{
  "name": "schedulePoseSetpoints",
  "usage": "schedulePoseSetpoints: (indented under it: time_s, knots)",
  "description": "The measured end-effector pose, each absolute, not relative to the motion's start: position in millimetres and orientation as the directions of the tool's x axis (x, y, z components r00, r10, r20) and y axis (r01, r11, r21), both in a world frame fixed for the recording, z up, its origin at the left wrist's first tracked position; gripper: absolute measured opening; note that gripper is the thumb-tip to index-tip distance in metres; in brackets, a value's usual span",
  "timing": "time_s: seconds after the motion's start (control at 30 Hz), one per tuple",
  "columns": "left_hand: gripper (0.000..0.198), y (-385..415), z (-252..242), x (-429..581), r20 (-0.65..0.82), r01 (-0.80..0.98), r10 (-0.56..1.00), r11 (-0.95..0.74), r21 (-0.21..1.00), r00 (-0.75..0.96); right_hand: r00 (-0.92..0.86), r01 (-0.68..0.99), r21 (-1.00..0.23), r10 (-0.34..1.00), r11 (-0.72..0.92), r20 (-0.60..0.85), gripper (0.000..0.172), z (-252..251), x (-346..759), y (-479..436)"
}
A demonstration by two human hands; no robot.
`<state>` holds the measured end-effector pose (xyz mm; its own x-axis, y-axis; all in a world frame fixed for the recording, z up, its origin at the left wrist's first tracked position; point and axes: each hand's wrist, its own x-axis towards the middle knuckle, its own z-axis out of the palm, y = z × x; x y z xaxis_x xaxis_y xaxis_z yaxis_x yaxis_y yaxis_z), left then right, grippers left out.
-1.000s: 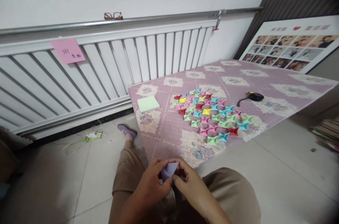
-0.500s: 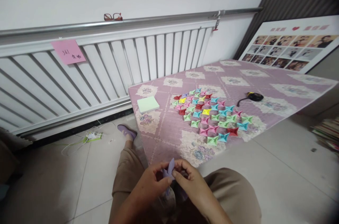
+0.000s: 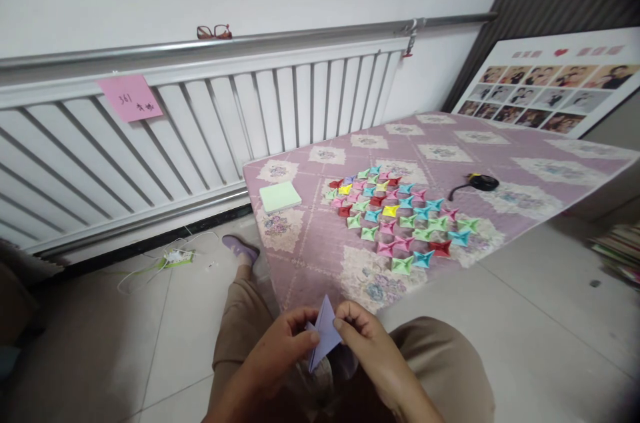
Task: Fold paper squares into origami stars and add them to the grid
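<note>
Between my two hands, above my lap, is a folded piece of purple paper (image 3: 326, 335), pointed at its top and bottom. My left hand (image 3: 286, 341) pinches its left side between thumb and fingers. On the right edge, my right hand (image 3: 364, 337) grips it with thumb and curled fingers. Beyond them on the table lie several small folded paper shapes (image 3: 390, 211) in green, blue, pink, red and yellow, set out in slanting rows. A stack of pale green paper squares (image 3: 280, 197) rests near the table's left edge.
The table (image 3: 310, 263) wears a purple floral cloth. A black object with a strap (image 3: 483, 182) lies at its right. Behind stand a white radiator (image 3: 210, 123) and a photo board (image 3: 545, 86). Glasses (image 3: 214, 31) sit on the pipe; a power strip (image 3: 177, 258) lies on the floor.
The purple paper has turned and flattened between my hands, now showing a broad, pointed face. My right hand has shifted slightly to the right. The things on the table have not moved.
</note>
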<state>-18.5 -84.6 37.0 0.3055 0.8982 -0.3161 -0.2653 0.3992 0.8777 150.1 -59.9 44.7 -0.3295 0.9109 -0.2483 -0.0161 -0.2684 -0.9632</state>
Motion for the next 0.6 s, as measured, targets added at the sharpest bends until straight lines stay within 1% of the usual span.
schedulePoseSetpoints:
  time_s: [0.13,0.23,0.33,0.4,0.47,0.6]
  knots:
    - [0.044,-84,34,-19,-0.311,-0.194,0.919,0.360,0.913,0.243,-0.323,-0.094,-0.948,0.910,-0.306,-0.261,0.034,43,147,-61]
    - [0.049,-83,34,-19,-0.297,-0.160,0.932,0.332,0.930,0.206,-0.319,-0.187,-0.908,0.898,-0.374,-0.304,0.033,38,144,-62]
    - [0.055,-83,33,-19,-0.284,-0.161,0.935,0.320,0.934,0.212,-0.388,-0.193,-0.890,0.865,-0.414,-0.318,0.035,32,144,-63]
    - [0.055,-82,30,-18,-0.292,-0.202,0.931,0.336,0.920,0.218,-0.413,-0.182,-0.890,0.854,-0.418,-0.316,0.038,26,143,-62]
    - [0.051,-82,26,-17,-0.321,-0.263,0.923,0.370,0.891,0.213,-0.404,-0.195,-0.888,0.859,-0.417,-0.314,0.040,22,143,-62]
    - [0.040,-81,22,-15,-0.361,-0.398,0.922,0.386,0.832,0.141,-0.391,-0.232,-0.876,0.865,-0.424,-0.315,0.039,17,140,-63]
